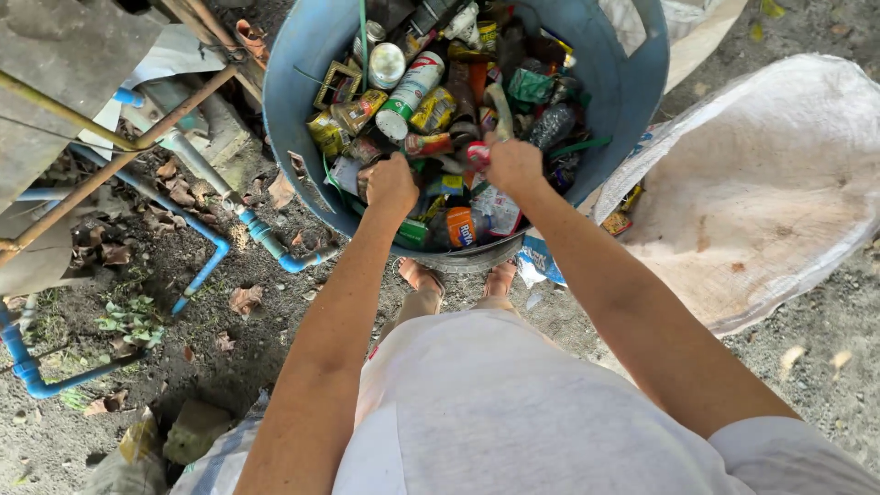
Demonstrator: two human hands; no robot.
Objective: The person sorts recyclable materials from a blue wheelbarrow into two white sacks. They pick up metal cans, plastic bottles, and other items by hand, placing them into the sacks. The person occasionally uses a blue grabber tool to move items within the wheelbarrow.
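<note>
A large blue plastic tub (293, 82) stands in front of me, heaped with crushed cans, tins and wrappers. My left hand (391, 183) is down in the near side of the heap, fingers curled into the cans; what it grips is hidden. My right hand (511, 163) reaches into the middle of the heap, fingers closed around a small red and white can (477, 154). A tall white and green spray can (408, 92) lies just beyond both hands. An orange can (460, 225) rests near the tub's front rim.
A big white woven sack (761, 192) lies flat on the dirt to the right. Blue water pipes (215, 243) and rusty metal rods run along the ground at left. My sandalled feet (422, 278) stand right against the tub. Dry leaves are scattered about.
</note>
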